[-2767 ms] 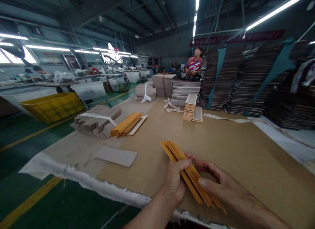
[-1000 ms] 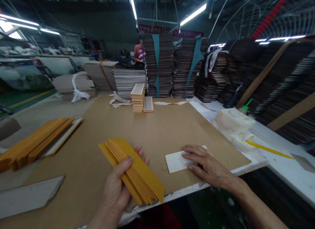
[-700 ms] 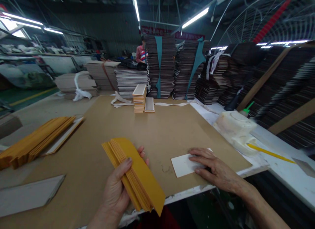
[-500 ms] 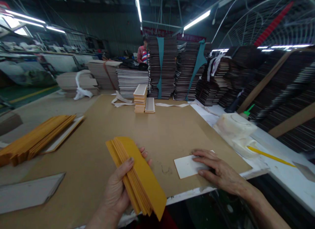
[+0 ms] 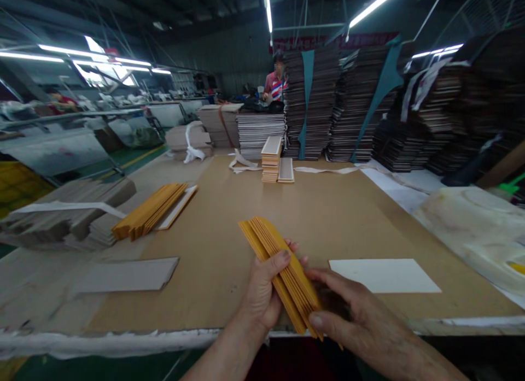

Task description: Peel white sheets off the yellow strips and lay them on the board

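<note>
Left hand (image 5: 264, 293) clasps yellow strips (image 5: 296, 285). Right hand (image 5: 356, 315), grip unclear, has rejoined them, leaving the white card (image 5: 396, 276) free beyond it.

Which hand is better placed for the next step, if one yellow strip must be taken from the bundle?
Probably the right hand: it is at the near end of the yellow bundle, while the left hand grips the bundle around its middle.
</note>
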`<state>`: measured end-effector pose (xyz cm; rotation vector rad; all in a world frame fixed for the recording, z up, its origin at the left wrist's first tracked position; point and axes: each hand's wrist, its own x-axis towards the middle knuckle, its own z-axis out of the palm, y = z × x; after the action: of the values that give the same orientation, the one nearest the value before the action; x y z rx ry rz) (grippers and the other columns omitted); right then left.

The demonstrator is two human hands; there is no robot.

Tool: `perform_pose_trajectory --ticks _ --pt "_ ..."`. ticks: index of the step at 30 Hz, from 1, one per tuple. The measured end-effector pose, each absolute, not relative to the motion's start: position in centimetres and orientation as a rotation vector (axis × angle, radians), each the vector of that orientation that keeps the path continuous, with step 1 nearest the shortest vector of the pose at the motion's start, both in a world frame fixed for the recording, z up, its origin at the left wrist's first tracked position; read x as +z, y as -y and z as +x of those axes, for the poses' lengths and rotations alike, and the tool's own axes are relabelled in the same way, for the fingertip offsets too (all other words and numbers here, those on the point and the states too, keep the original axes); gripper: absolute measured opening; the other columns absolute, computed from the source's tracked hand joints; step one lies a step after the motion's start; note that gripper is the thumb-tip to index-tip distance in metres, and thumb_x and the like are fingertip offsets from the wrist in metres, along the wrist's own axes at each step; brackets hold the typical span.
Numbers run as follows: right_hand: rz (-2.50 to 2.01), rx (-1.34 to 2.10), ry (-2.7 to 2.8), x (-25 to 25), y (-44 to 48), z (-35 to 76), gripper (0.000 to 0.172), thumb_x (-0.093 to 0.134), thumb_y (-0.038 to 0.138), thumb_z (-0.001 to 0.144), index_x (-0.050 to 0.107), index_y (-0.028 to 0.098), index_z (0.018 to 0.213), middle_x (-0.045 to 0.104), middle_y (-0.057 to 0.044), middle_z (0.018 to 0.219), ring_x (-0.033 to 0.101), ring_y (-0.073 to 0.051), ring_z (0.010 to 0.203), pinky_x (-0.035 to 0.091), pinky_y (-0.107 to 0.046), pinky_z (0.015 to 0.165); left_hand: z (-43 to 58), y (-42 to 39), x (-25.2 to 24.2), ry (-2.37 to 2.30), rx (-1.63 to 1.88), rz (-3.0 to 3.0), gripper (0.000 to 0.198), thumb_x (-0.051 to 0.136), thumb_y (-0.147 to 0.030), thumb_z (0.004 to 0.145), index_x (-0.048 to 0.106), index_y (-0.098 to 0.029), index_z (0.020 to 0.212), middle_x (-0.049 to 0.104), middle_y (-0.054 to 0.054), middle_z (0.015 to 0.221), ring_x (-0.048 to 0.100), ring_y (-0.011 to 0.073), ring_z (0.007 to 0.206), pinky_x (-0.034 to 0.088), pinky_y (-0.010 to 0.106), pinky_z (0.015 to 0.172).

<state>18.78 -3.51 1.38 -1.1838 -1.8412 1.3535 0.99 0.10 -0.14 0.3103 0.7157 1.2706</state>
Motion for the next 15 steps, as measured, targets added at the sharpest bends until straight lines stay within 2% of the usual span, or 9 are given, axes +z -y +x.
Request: perform_pose_trajectory --ticks 3,8,11,15 --pt "-1.025 1.667 1.601 1.55 3.23 19.03 0.047 0.073 0.039 0.088 0.058 0.031 0.131 0.064 -0.004 0.128 0.062 -0.024 0.11 0.051 -0.042 0.097 0.92 -0.14 -0.08 -0.727 1.241 0.292 0.056 0.093 -0.024 0.054 0.066 -0.014 0.102 0.073 0.008 0.101 0.072 0.0262 0.088 0.056 0.045 0.095" --pt "-0.896 1.898 1.364 1.36 2.93 19.65 0.053 0.081 0.043 0.08 0.06 0.029 0.127 0.064 -0.005 0.127 0.062 -0.024 0.112 0.051 -0.039 0.096 0.8 -0.27 -0.2 -0.692 1.2 0.279 0.063 0.095 -0.023 0.05 0.066 -0.013 0.105 0.072 0.008 0.103 0.072 0.0271 0.089 0.056 0.045 0.095" --pt "-0.961 1.856 1.391 1.13 2.82 19.73 0.047 0.076 0.048 0.085 0.063 0.028 0.125 0.065 -0.005 0.126 0.062 -0.026 0.115 0.05 -0.042 0.099 0.83 -0.25 -0.34 -0.692 1.188 0.284 0.062 0.094 -0.024 0.05 0.066 -0.013 0.105 0.073 0.009 0.103 0.072 0.0281 0.088 0.058 0.045 0.092" --pt "-1.083 1.539 1.633 1.66 2.98 19.39 0.037 0.057 0.05 0.097 0.065 0.028 0.126 0.067 -0.005 0.124 0.063 -0.026 0.113 0.049 -0.047 0.103 1.04 -0.17 -0.49 -0.677 1.203 0.318 0.052 0.091 -0.023 0.057 0.066 -0.014 0.102 0.073 0.01 0.105 0.072 0.0274 0.088 0.059 0.043 0.088"
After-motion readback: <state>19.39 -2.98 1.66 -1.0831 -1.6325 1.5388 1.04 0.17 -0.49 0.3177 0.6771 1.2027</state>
